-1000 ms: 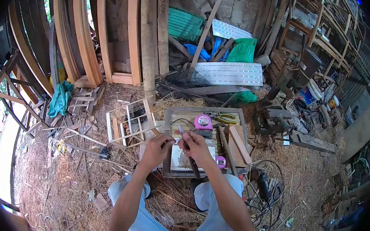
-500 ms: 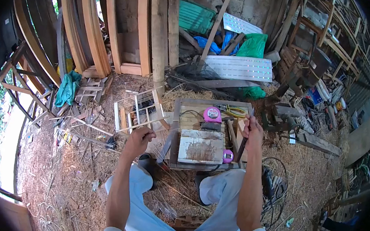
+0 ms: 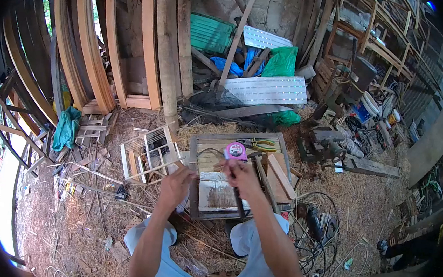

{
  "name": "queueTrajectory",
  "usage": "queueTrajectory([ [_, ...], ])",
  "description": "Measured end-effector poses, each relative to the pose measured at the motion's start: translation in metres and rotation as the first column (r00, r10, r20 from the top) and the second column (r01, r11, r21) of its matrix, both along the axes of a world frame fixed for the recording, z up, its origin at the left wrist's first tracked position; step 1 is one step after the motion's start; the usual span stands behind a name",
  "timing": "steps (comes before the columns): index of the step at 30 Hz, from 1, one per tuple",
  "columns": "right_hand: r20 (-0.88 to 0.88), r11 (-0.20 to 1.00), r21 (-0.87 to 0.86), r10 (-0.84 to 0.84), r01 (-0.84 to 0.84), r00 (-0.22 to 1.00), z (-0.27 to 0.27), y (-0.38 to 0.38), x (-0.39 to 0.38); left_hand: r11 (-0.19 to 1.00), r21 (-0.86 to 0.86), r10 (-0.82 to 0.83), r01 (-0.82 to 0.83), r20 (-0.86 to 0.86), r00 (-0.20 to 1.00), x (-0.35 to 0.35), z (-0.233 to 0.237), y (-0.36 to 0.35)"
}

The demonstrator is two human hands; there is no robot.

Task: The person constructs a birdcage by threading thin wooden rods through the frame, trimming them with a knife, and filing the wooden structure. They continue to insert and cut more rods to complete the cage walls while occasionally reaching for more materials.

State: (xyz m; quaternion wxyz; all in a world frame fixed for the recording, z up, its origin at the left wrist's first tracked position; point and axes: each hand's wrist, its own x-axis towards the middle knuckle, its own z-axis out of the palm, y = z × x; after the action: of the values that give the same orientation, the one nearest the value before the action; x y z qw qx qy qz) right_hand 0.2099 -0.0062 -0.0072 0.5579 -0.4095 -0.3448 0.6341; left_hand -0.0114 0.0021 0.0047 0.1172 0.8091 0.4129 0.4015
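My right hand (image 3: 243, 178) is closed around a long, narrow dark tool (image 3: 239, 204), whose lower end sticks out below the fist over a stained white block (image 3: 220, 194). To its left, my left hand (image 3: 176, 185) is closed with the fingers drawn together; what they hold, if anything, is hidden. Both hands are above the near part of a low wooden worktable (image 3: 192, 162). A pink tape measure (image 3: 236, 150) lies just beyond my right hand. Behind it are yellow-handled pliers (image 3: 264, 143), and wood strips (image 3: 282, 176) rest along the right side.
A small slatted wooden frame (image 3: 150, 153) stands left of the worktable. Power tools with cords (image 3: 316, 224) lie on the shavings-covered floor at right, near a metal vise (image 3: 322, 146). Wooden door frames (image 3: 148, 44) lean at the back beside white perforated panels (image 3: 267, 90).
My right hand has swung left and inward with the dark tool, now over the white block. My left hand has moved slightly right and down. The camera view has shifted, showing the worktable further left.
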Motion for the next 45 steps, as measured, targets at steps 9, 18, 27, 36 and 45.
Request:
queueTrajectory([
  [9,-0.021,0.972,-0.062,-0.229,0.227,0.973,0.018,-0.011,0.071,0.996,-0.085,0.024,-0.025,-0.008,1.000,-0.045,-0.004,-0.007],
  [18,0.015,0.823,-0.014,-0.568,0.568,0.823,-0.007,-0.013,0.129,0.963,-0.073,0.267,-0.258,0.181,0.947,-0.102,0.001,0.000],
  [27,0.627,0.926,0.374,-0.292,0.050,0.722,-0.026,0.001,0.013,0.805,-0.471,0.146,0.362,0.747,0.649,-0.018,-0.023,0.017],
  [36,0.588,0.953,0.296,-0.128,-0.065,0.799,-0.012,-0.014,-0.042,0.762,-0.423,0.127,0.491,0.840,0.527,0.030,-0.030,0.023],
  [45,0.806,0.948,0.303,-0.201,-0.096,0.556,-0.018,-0.014,-0.017,0.887,-0.316,0.188,0.338,0.914,0.360,-0.022,-0.020,0.035],
])
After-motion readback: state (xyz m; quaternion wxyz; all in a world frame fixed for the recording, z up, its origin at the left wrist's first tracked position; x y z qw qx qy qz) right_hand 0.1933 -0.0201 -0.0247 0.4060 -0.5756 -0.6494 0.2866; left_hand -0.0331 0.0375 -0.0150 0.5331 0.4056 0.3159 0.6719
